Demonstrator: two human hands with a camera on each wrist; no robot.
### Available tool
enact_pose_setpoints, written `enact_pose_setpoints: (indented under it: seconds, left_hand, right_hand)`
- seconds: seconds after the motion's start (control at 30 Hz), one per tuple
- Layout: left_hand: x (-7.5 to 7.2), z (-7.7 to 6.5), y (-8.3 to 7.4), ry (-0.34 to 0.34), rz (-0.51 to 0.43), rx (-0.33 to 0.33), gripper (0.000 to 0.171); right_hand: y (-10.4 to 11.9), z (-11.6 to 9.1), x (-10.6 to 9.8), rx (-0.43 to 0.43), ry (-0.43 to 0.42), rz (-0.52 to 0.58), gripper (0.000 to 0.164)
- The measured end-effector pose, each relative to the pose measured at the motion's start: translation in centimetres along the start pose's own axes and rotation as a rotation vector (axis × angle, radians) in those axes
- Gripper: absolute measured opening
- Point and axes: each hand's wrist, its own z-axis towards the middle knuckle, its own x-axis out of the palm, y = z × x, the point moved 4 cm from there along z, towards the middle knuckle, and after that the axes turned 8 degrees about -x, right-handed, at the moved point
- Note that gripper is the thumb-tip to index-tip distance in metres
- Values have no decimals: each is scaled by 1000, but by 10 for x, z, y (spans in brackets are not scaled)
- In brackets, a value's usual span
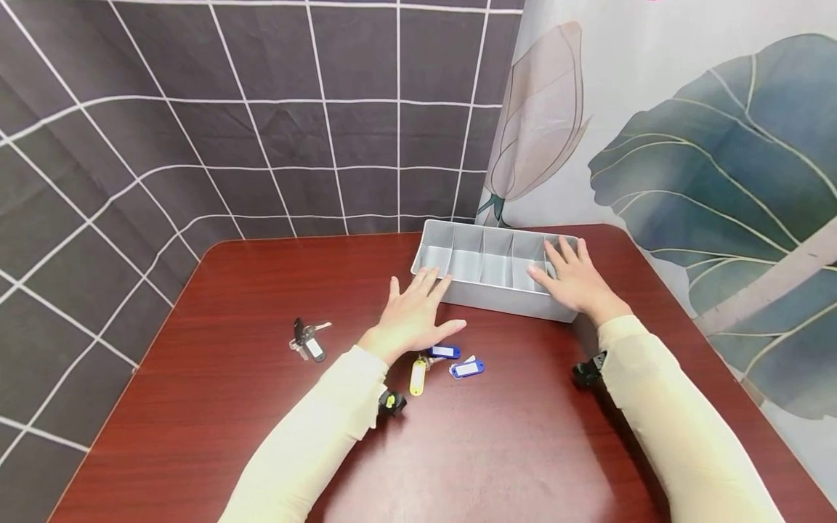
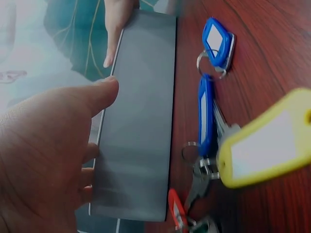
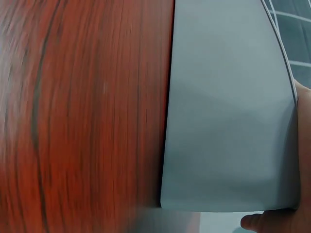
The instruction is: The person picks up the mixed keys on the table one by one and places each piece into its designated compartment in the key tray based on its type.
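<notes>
A long grey divided box (image 1: 497,298) stands at the back of the table, with a row of compartments facing up. My left hand (image 1: 408,319) spreads its fingers at the box's front left rim; whether the fingertips touch it I cannot tell. Over the box's right end lies my right hand (image 1: 575,283), its fingers extended across the rim. Below my left hand lie keys with a yellow tag (image 1: 417,376), a blue tag (image 1: 445,351) and another blue tag (image 1: 467,369). A red tag (image 2: 177,208) also shows among them in the left wrist view.
More keys with a dark tag (image 1: 314,349) and a black key head (image 1: 298,330) lie to the left on the reddish-brown table (image 1: 235,421). Behind the table hangs a dark gridded curtain (image 1: 366,131), with a leaf-patterned cloth (image 1: 732,167) on the right.
</notes>
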Motion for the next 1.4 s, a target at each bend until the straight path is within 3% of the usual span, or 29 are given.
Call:
enact_pose_setpoints:
  seconds: [0.67, 0.93, 1.4]
  left_hand:
    - [-10, -53, 52, -86, -9, -80, 82]
    - [-13, -67, 60, -153, 10, -80, 78]
    - [-19, -88, 67, -193, 30, -91, 78]
  right_hand:
    - [63, 34, 21, -110, -10, -40, 91]
    - [79, 45, 25, -136, 9, -48, 90]
    - [98, 58, 28, -198, 29, -58, 88]
